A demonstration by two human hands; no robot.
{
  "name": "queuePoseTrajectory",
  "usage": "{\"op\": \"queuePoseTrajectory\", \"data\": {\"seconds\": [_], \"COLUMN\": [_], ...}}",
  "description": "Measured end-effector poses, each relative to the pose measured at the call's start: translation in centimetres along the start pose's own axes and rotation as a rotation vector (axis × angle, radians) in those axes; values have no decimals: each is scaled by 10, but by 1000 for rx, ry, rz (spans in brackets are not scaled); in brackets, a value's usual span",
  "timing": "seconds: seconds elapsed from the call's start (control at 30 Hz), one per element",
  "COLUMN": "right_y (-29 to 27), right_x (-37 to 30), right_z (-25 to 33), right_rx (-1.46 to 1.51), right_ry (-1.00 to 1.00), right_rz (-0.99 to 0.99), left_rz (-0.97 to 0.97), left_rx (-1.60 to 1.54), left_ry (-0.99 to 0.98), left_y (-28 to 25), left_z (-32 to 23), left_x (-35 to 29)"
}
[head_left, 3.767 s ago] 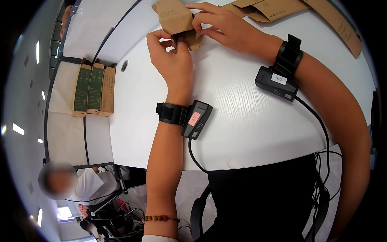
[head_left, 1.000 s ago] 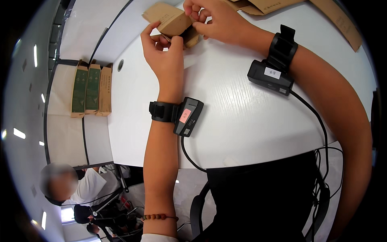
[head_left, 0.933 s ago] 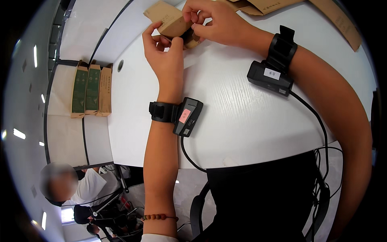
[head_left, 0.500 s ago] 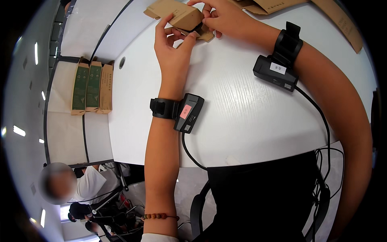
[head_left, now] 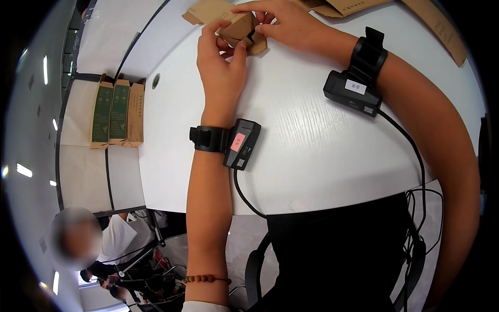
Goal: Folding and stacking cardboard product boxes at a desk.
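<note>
A small brown cardboard box (head_left: pixel 239 25) is between my two hands at the far edge of the white table (head_left: pixel 291 130). Its end facing me is partly folded, with a dark gap between the panels and a loose flap (head_left: pixel 258 47) sticking out below. My left hand (head_left: pixel 222 65) is closed on the box's near left end, thumb at the folded end and fingers along the side. From the right, my right hand (head_left: pixel 283 22) pinches the box, its index finger stretched over the top and its thumb by the gap. The far part of the box reaches the picture's upper edge.
Flattened brown cardboard (head_left: pixel 358 4) lies at the far right, with a long strip (head_left: pixel 436 31) beside it. Several green and brown cartons (head_left: pixel 118 112) stand by the partition on the left. Cables (head_left: pixel 403 138) run from both wrist devices (head_left: pixel 242 144). People sit beyond, lower left.
The box and both hands have shifted slightly left. My right index finger has moved further over the top of the box, and the folded end has turned a little.
</note>
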State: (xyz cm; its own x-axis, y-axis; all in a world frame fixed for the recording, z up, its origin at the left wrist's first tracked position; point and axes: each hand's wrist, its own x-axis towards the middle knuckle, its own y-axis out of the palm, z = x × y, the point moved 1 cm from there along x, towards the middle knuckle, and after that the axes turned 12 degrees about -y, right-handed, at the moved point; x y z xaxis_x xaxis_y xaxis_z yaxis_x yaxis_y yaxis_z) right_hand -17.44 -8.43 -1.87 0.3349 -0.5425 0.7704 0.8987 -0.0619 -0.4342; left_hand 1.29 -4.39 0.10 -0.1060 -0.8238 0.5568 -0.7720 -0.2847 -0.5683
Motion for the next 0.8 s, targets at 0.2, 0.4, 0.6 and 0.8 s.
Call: {"op": "queuePoseTrajectory", "data": {"seconds": [0.2, 0.4, 0.6, 0.8], "right_y": [0, -4, -9, -7], "right_x": [2, 6, 6, 6], "right_z": [4, 9, 19, 14], "right_rx": [-61, 87, 82, 113], "right_ry": [21, 88, 97, 146], "right_rz": [77, 49, 3, 25], "left_rz": [40, 113, 180, 78], "left_rx": [-12, -50, 59, 126], "left_ry": [-154, -90, -109, 4], "left_y": [-4, -3, -7, -2], "left_z": [1, -3, -10, -6], "left_x": [1, 0, -3, -1]}}
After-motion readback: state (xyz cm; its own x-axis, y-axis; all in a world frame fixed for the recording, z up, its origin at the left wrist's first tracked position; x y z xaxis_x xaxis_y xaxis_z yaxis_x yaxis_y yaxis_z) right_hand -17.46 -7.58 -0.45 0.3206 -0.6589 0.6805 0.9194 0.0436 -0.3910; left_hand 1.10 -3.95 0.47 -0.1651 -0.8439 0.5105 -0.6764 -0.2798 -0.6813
